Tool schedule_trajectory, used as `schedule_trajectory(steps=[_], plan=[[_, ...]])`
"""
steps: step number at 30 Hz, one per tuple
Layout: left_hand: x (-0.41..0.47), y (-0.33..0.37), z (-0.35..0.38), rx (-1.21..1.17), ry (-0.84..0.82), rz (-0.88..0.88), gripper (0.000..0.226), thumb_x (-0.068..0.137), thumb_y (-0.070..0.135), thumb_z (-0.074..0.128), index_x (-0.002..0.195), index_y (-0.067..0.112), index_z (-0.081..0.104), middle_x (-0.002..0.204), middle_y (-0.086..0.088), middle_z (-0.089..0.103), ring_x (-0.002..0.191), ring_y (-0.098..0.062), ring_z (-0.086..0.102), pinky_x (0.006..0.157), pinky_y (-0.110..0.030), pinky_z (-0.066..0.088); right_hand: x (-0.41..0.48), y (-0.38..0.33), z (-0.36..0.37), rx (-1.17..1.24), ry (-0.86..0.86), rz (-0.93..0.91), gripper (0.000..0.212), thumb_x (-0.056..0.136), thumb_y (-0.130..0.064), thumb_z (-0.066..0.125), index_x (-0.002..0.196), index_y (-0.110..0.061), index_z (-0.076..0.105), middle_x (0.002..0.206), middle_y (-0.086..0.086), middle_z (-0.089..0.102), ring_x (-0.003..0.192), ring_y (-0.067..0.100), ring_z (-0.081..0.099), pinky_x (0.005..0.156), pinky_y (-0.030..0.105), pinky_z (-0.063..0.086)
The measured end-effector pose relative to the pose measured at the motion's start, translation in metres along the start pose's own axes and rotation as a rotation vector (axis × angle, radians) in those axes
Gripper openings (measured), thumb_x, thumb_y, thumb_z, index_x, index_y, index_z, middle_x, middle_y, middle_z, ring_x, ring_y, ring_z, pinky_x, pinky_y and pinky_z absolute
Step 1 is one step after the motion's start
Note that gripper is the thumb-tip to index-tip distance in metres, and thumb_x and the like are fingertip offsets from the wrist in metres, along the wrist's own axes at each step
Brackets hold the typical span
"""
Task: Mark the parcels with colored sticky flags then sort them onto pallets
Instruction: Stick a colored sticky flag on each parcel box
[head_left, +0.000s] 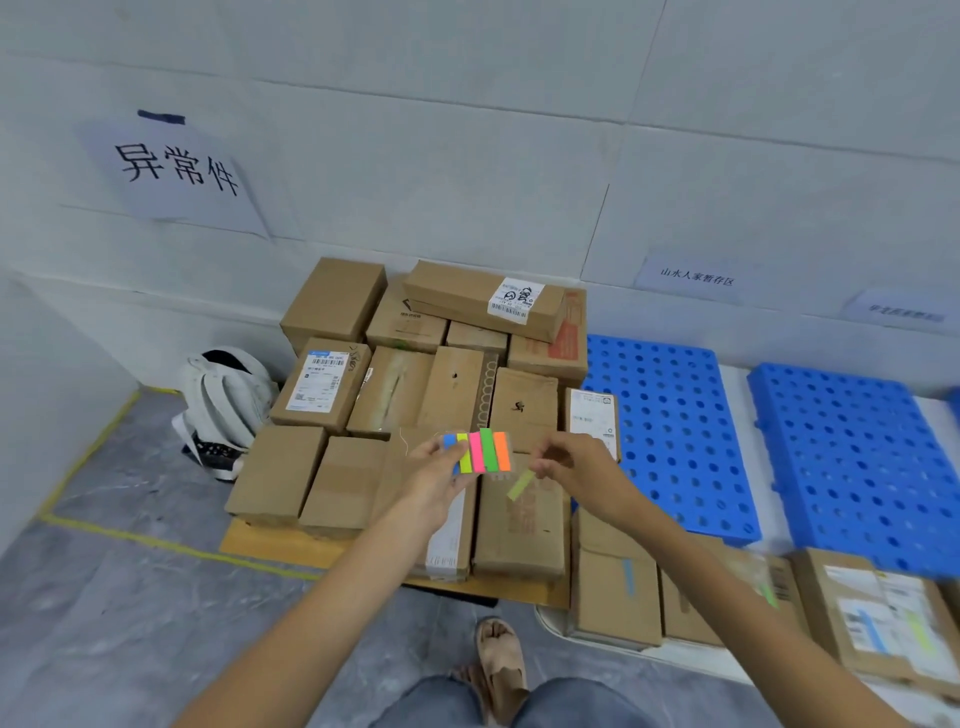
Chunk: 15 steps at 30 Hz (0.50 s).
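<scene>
aloft, right grip (571, 462) pinches yellow flag (521, 484)

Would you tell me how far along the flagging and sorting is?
Done: the near-right parcels already carry flags. In hand: the left hand holds the flag pad, the right hand pinches a yellow flag. Left: the main pile looks unflagged, and the blue pallets show no parcels.

**Wooden pallet packed, blue pallets open**

Cardboard parcels (395, 395) cover the wooden pallet (260, 543) edge to edge, stacked higher along its back edge at the wall (467, 156). A backpack (223, 405) sits off its left edge. Right of it, two blue pallets (670, 431) offer open tops. More parcels (618, 592) crowd the space before their front edges.
</scene>
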<state>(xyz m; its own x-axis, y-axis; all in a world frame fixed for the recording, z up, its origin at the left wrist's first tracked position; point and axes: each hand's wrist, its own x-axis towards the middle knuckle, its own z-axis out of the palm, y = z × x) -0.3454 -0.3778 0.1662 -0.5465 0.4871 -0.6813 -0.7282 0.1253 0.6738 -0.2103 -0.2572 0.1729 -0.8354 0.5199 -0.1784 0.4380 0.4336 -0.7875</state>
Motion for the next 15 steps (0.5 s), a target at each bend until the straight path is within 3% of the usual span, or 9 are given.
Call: schedule_trajectory(steps=[2,6,10,15], plan=[[0.007,-0.003,-0.004,0.038,0.051,0.013,0.005,0.092,-0.002,0.053,0.092,0.003,0.054,0.087,-0.009,0.061,0.079,-0.018,0.061,0.094,-0.039,0.047,0.013,0.023,0.011,-0.124,-0.112,0.078,0.011,0.088,-0.015,0.06,0.077,-0.014,0.059,0.071,-0.003,0.062,0.073,0.011,0.06,0.074,0.025,0.049],[0.018,-0.009,-0.012,0.09,0.097,0.019,0.031,0.092,-0.001,0.052,0.123,-0.002,0.05,0.113,-0.017,0.059,0.099,-0.023,0.057,0.09,-0.034,0.047,0.032,0.06,0.041,-0.383,-0.236,0.118,0.012,0.089,-0.014,0.057,0.077,-0.015,0.056,0.074,-0.005,0.057,0.075,0.014,0.057,0.073,0.03,0.049],[0.023,-0.013,-0.015,0.112,0.093,-0.003,0.036,0.092,0.0,0.052,0.128,-0.004,0.047,0.127,-0.021,0.057,0.102,-0.024,0.058,0.091,-0.033,0.046,0.04,0.082,0.06,-0.583,-0.235,0.147,0.011,0.093,-0.019,0.05,0.082,-0.016,0.05,0.107,0.006,0.049,0.076,0.019,0.053,0.071,0.032,0.047],[0.022,-0.011,-0.016,0.111,0.09,-0.01,0.035,0.092,-0.001,0.051,0.128,-0.005,0.048,0.121,-0.019,0.058,0.102,-0.024,0.057,0.091,-0.033,0.045,0.042,0.095,0.069,-0.65,-0.172,0.151,0.013,0.094,-0.025,0.048,0.084,-0.021,0.042,0.115,0.01,0.052,0.076,0.023,0.058,0.066,0.036,0.05]])
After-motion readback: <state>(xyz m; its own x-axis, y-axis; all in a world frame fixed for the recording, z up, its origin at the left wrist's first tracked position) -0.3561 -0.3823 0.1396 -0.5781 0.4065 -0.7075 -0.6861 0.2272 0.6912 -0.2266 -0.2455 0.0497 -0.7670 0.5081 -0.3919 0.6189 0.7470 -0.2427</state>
